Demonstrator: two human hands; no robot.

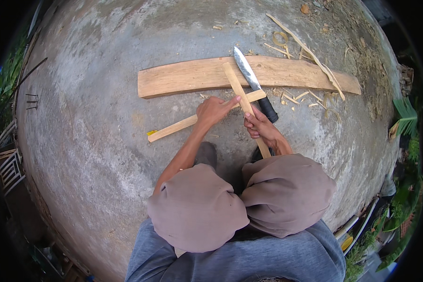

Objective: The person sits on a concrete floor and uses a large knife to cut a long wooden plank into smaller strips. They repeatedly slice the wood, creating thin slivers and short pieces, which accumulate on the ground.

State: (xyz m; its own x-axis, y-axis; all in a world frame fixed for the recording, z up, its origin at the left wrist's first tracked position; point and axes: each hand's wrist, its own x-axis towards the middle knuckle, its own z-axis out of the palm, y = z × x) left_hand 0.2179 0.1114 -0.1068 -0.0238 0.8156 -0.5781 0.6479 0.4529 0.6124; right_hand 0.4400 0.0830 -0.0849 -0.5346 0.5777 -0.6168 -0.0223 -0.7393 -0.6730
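Two flat wooden strips cross each other in front of my knees. My left hand is closed around the slanting wooden strip, its index finger reaching to the crossing. My right hand grips the other wooden strip, which lies over the slanting one and runs down between my knees. Just beyond my right hand lies a knife, its blade across a thick wooden plank and its black handle toward me. A small yellow thing shows at the slanting strip's left end.
Wood shavings and offcuts litter the concrete floor near the plank's right half. A long peeled strip lies over that end, with a ring-shaped yellowish roll beyond. Green plants edge the right side.
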